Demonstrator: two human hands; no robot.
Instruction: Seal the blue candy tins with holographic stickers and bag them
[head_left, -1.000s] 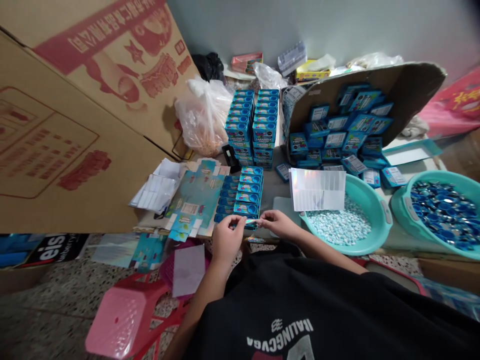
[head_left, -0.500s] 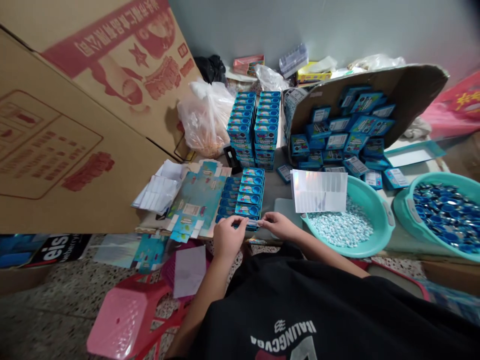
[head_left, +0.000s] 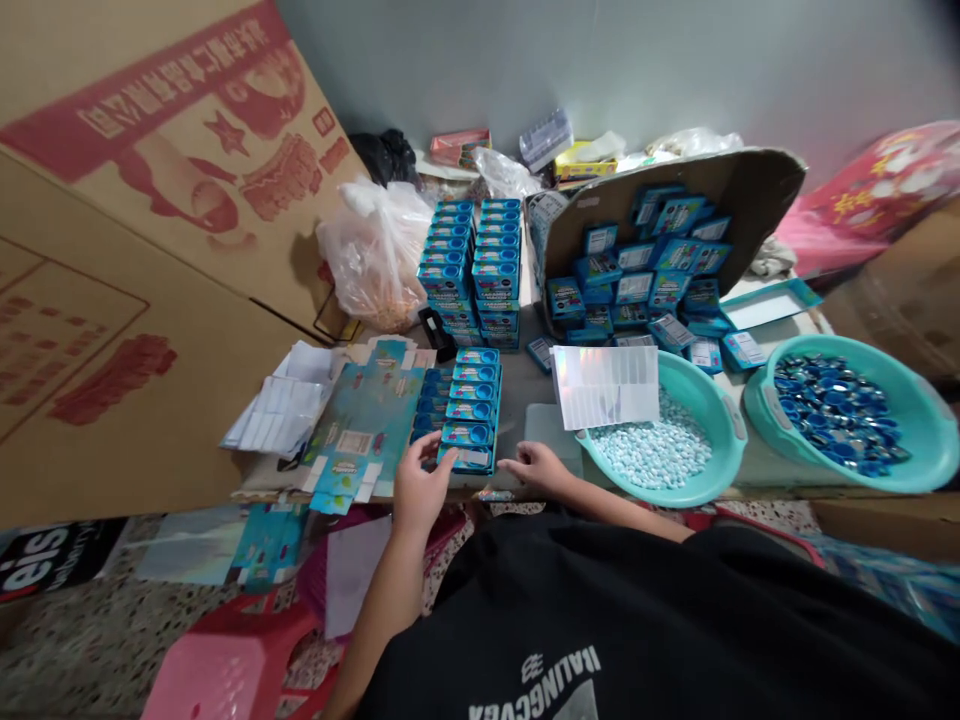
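My left hand (head_left: 421,482) pinches one end of a small pale clear strip (head_left: 471,457) over the nearest blue box (head_left: 461,466) of a short row. My right hand (head_left: 536,468) is just right of that row, its fingers curled together and apart from the strip; nothing shows in them. The row of blue boxes (head_left: 472,388) lies in a tray at the table's front edge. Right of my right hand, a sheet of clear stickers (head_left: 606,387) rests over the rim of a turquoise basin (head_left: 724,455) of small pale sweets (head_left: 660,450).
Stacked blue boxes (head_left: 496,250) stand behind the row. A cardboard carton (head_left: 757,215) holds loose blue boxes. Another basin (head_left: 926,440) has blue wrapped pieces. Flattened printed card (head_left: 367,420) and white papers (head_left: 289,400) lie left, beside a large carton (head_left: 150,350). A pink stool (head_left: 214,665) stands below.
My right hand has let go of the strip and moved slightly apart from my left. The strip is now over the nearest box in my left hand. The view has shifted right.
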